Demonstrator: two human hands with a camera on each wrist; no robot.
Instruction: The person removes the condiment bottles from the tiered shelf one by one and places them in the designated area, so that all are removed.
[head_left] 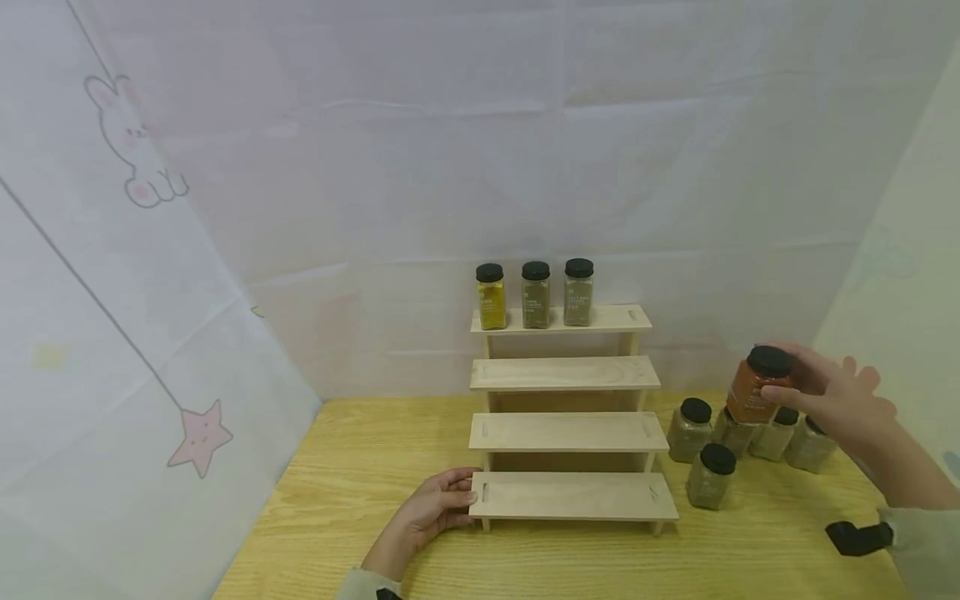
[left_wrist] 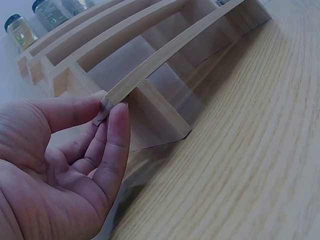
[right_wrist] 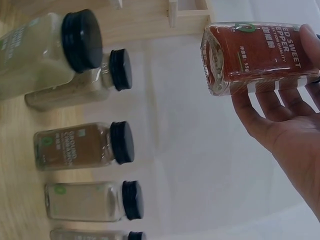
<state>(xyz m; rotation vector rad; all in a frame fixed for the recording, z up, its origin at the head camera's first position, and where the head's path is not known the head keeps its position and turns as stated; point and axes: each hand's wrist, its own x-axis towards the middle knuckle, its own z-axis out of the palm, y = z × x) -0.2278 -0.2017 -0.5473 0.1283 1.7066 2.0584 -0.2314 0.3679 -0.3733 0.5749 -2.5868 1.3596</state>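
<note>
Red spice jar (right_wrist: 260,57), right-wrist view: the label shows the partial words "ED SWEET" above "PEPPER", the phrase "PREMIUM QUALITY" cut off at its start, and "55g". Brown spice jar (right_wrist: 75,147) on the table: the label begins "GROUND"; the remaining print is too small to read. Labels on the other jars are illegible.

From my feed, the tabletop (head_left: 360,467) reads as light wood with a clear grain and a smooth, faintly sheened finish. The stepped rack (head_left: 567,433) is pale bare wood, matt and smooth. The red jar (head_left: 756,390) looks like clear glossy glass or plastic, I cannot tell which, with a matt black plastic cap and a paper label; the other jars (head_left: 690,432) look alike. The backdrop (head_left: 300,167) is thin creased cloth, matt.
</note>
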